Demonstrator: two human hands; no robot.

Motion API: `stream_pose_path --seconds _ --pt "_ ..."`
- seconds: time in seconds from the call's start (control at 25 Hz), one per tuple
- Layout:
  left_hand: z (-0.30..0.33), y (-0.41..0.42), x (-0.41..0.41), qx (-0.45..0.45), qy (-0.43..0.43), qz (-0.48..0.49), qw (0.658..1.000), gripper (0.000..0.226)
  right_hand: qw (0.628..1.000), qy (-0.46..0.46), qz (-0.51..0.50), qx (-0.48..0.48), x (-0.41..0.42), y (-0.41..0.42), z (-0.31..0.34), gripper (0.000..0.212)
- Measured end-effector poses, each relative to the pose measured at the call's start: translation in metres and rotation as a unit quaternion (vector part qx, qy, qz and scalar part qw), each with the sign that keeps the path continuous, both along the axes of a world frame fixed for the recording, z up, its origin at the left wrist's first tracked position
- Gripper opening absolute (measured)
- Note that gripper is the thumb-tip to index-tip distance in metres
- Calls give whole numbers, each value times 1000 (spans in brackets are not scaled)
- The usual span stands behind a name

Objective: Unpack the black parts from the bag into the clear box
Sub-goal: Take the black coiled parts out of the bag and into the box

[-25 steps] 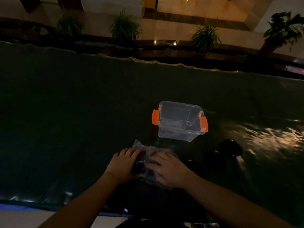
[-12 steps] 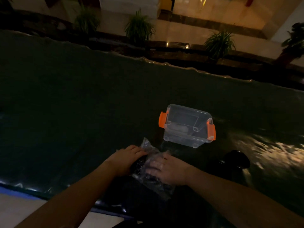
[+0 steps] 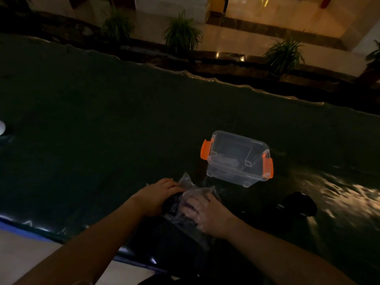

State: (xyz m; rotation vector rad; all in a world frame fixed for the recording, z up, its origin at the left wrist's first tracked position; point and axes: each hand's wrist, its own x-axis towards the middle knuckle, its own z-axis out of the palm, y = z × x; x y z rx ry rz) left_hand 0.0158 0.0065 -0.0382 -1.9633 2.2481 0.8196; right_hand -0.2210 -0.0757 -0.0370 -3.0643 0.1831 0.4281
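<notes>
Stretching across a dim lobby scene, a dark-covered table point(image 3: 102, 140) carries the work. At its centre-right stands the clear box point(image 3: 236, 159), orange latches at both ends, lid off. At 7 o'clock from it lies the crinkled bag point(image 3: 191, 204), the left hand point(image 3: 158, 198) gripping its left edge, the right hand point(image 3: 207, 214) pressed inside the plastic. Black parts point(image 3: 298, 203) sit at the box's 5 o'clock.

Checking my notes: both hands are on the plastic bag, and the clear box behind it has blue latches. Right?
Not quite. The head view shows both hands, left and right, on the plastic bag, but the clear box has orange latches.
</notes>
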Motion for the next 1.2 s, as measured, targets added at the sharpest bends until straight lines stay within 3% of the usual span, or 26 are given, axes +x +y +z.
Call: stream_pose_path --seconds 0.32,0.56,0.84,1.04,1.2 --pt "0 -3 3 7 7 8 1000 88 999 -30 24 -32 -7 -7 -3 70" --pt "-2 -2 7 17 20 17 1000 94 990 -125 36 -51 -13 -8 -7 60" --pt "-1 -2 22 12 27 54 998 102 989 -145 19 -33 -28 -5 -6 59" --pt "2 -5 25 26 66 100 992 106 998 -57 -20 12 -25 -10 -11 65" --pt "4 -2 23 45 105 105 988 95 992 -123 -1 12 -24 -11 -10 56"
